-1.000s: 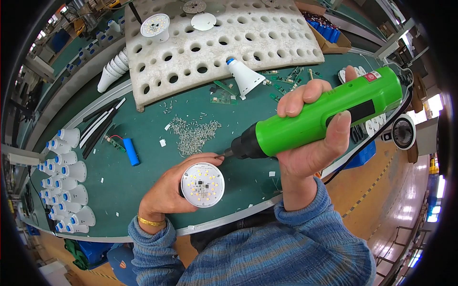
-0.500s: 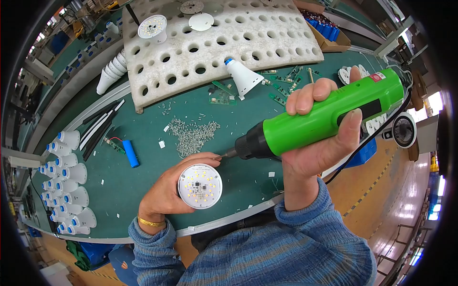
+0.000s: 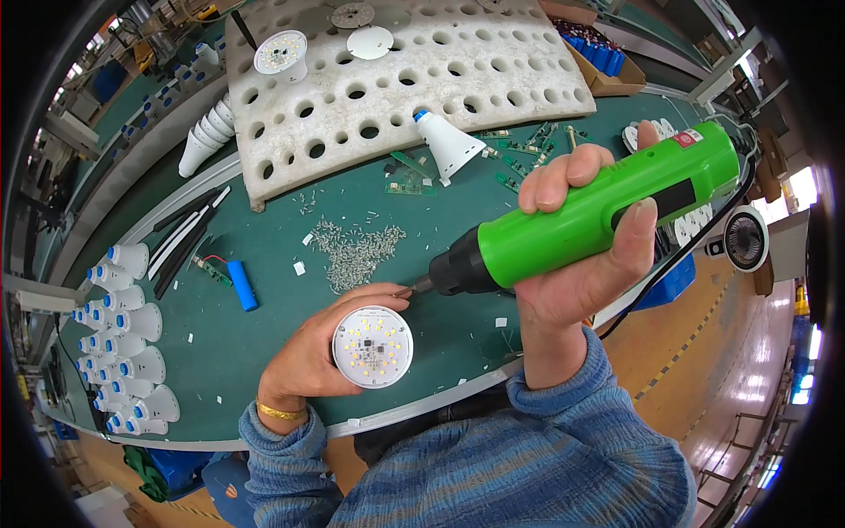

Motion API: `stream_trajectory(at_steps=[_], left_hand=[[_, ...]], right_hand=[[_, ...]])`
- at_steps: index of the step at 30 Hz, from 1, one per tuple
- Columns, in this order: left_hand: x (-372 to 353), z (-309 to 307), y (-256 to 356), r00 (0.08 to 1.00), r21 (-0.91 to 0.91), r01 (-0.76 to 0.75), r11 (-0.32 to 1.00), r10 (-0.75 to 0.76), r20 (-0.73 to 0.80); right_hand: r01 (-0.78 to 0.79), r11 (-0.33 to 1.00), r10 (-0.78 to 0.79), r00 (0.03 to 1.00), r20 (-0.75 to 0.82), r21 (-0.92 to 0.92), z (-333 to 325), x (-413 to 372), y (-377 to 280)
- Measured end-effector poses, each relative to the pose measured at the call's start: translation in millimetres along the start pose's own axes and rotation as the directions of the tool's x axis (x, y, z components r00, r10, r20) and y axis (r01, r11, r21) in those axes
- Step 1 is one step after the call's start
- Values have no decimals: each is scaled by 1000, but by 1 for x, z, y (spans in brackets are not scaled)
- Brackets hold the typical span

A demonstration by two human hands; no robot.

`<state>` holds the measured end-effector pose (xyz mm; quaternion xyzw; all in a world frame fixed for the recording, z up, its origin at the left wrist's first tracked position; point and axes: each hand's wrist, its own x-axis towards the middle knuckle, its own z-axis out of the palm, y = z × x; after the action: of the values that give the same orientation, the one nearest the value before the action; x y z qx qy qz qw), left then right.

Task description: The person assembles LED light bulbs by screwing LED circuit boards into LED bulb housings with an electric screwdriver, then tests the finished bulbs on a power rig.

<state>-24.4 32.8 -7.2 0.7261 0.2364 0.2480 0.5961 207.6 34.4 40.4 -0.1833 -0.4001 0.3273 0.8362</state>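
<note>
My left hand (image 3: 308,356) is closed around a white LED bulb (image 3: 373,347), whose round board of small LEDs faces up at me. In my right hand (image 3: 581,246) I grip a green electric screwdriver (image 3: 607,211) with a black nose, pointing left. Its bit (image 3: 421,286) ends at my left thumb and fingertip, just above the bulb's rim. Whether a screw sits at the tip is too small to tell. Beyond my left hand lies a pile of small screws (image 3: 356,255) on the green table mat (image 3: 264,352).
A foam board with holes (image 3: 405,106) spans the back, bearing another LED bulb (image 3: 282,55). A white bulb housing (image 3: 447,145) lies near green circuit boards (image 3: 411,180). Several housings (image 3: 141,365) line the left edge, near a blue battery (image 3: 241,285). A small fan (image 3: 745,239) stands right.
The screwdriver and my right hand have shifted slightly left and down. My left hand and the bulb have moved very slightly right. Both grips are the same.
</note>
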Motion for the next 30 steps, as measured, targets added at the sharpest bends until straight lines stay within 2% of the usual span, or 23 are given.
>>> stream_trajectory(at_steps=[15, 18, 24, 27, 30], left_hand=[[0, 4, 4, 999, 97, 23, 995, -21, -25], [0, 2, 3, 1000, 26, 14, 1000, -14, -15], [-1, 2, 3, 999, 16, 26, 1000, -26, -26], [-2, -1, -1, 998, 16, 11, 1000, -10, -66], [-5, -2, -5, 985, 49, 65, 997, -56, -166]], right_hand=[[7, 1000, -6, 1000, 24, -25, -1, 0, 1], [8, 1000, -7, 1000, 22, -16, -1, 0, 1], [24, 1000, -24, 1000, -11, -6, -3, 1, 0], [39, 999, -39, 999, -25, 21, -5, 2, -2], [38, 995, -36, 999, -25, 93, -4, 4, -6]])
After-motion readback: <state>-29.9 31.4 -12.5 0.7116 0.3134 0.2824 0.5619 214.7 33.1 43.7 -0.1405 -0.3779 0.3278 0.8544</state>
